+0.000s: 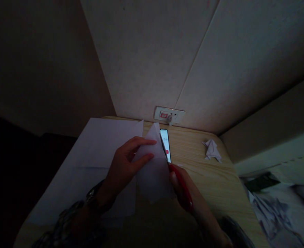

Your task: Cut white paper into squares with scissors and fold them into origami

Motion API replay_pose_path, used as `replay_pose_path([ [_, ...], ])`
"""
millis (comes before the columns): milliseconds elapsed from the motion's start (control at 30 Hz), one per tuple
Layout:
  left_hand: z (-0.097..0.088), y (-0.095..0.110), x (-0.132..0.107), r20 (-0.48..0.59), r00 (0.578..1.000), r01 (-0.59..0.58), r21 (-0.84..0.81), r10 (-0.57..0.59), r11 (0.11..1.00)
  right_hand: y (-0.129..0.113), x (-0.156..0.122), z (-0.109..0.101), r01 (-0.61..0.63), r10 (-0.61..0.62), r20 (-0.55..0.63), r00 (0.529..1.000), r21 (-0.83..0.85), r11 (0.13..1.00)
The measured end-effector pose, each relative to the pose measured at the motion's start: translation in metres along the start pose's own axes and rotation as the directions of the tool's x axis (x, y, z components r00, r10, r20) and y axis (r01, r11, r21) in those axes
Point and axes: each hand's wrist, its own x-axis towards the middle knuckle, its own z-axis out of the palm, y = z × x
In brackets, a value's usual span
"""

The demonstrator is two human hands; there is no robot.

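Between the fingers and thumb of my left hand (127, 158) is a folded white sheet of paper (154, 172), tapering to a point at the top. My right hand (186, 189) grips red-handled scissors (182, 187). Their blades lie along the right edge of the folded paper, pointing up toward its tip. How far the blades are apart is hard to make out in the dim light. A phone (164, 137) with a lit screen lies behind the paper, partly covered by it and the scissors.
White paper sheets (102, 141) cover the left of the wooden table (193, 144). A folded paper figure (212, 150) sits near the back right corner. A wall socket (169, 114) with a plug is just above the table's back edge. Cloth items (275, 213) lie beyond the right edge.
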Motion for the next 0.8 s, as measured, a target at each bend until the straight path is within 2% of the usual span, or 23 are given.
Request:
replay_pose_path([
  [200,0.0009,-0.0005,-0.0017,0.029,0.999,-0.040,0.035,0.039,0.999,0.0019,-0.0003,-0.0011,0.015,-0.015,0.006,1.000,0.019,1.000],
  [433,0.0014,0.0009,0.0007,0.022,0.999,-0.029,0.057,0.028,0.998,-0.0034,-0.0009,0.0001,-0.015,0.015,-0.010,1.000,0.035,0.999],
  [800,0.0012,0.0006,0.0002,0.005,1.000,-0.006,0.020,0.006,1.000,0.0047,0.0022,0.0055,-0.026,0.029,-0.061,0.998,0.041,0.999],
])
